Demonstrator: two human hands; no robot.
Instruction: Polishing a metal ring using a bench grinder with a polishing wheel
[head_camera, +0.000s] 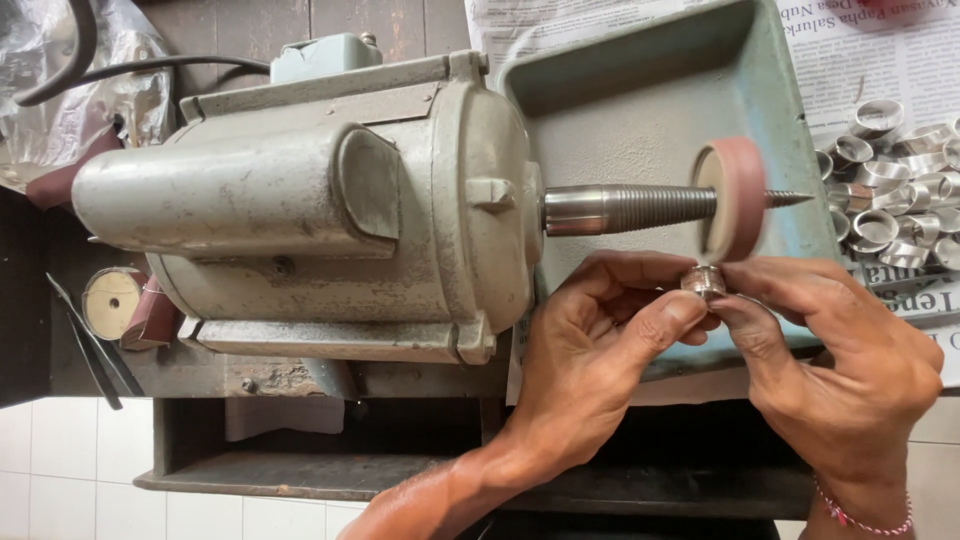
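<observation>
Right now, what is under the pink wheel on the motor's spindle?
A blue-green tray lies under the pink wheel. Both hands, left hand and right hand, cover its near edge.

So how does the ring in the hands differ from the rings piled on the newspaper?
The held ring is pinched between the fingertips of the left hand and right hand, right under the pink wheel; the piled rings lie loose and untouched on the newspaper. The held ring is alone; the piled rings are many, overlapping at mixed angles. Both are small, silvery metal bands.
</observation>
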